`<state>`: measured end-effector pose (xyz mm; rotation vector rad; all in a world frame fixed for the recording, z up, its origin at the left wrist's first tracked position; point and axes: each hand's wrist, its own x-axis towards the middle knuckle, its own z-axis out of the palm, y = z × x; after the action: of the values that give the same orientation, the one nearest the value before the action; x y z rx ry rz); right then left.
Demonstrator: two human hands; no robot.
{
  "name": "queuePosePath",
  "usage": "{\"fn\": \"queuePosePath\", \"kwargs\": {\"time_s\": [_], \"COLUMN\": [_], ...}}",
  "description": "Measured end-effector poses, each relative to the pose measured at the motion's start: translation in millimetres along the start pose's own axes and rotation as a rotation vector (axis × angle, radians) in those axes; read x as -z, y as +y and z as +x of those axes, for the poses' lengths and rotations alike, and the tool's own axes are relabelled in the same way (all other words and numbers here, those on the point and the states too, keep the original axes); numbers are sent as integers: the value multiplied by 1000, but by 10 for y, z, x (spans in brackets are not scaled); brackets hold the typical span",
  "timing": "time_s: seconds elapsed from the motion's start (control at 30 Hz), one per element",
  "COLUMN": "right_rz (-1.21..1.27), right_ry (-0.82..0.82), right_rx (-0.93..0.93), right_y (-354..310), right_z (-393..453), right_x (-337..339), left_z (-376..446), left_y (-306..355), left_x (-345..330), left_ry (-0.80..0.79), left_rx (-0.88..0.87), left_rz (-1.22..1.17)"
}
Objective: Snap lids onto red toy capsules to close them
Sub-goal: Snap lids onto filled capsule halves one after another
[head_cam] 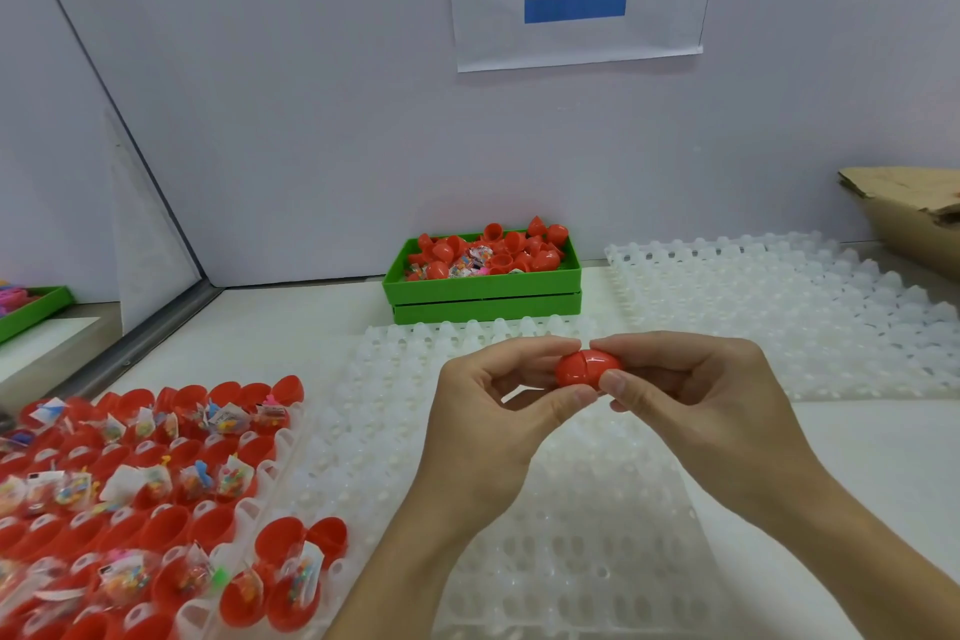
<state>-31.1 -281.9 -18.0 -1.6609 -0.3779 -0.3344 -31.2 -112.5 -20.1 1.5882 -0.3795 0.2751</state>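
**Capsule held sideways between both hands, seam at the centre**

I have the red capsule [587, 369] pinched from both ends: my left hand [498, 411] curls thumb and fingers round its left half, my right hand [691, 395] does the same on the right half. Both sets of fingertips meet almost over the seam, which runs as a thin line round the middle. The capsule's long axis lies left to right, level, straight between the two grips, so the closing push has to travel along that line, each hand driving toward the other. Neither hand is nearer; it sits evenly between them, above the empty white tray [571, 509].

I judge the halves mated but cannot tell whether the snap has fully seated.

Further out, open red halves with toy packets [156, 483] fill the tray at my left, the left hand's side for the next pickup. Loose lids fill the green box [483, 291] straight ahead by the wall.
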Motion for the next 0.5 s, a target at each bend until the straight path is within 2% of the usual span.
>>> {"fn": "queuePosePath", "kwargs": {"time_s": [0.5], "right_rz": [80], "right_ry": [-4], "right_rx": [-31], "right_y": [-56], "right_z": [11], "right_x": [-21], "left_z": [2], "left_y": [-11], "left_x": [-4], "left_ry": [55], "left_rx": [21], "left_rz": [-45]}}
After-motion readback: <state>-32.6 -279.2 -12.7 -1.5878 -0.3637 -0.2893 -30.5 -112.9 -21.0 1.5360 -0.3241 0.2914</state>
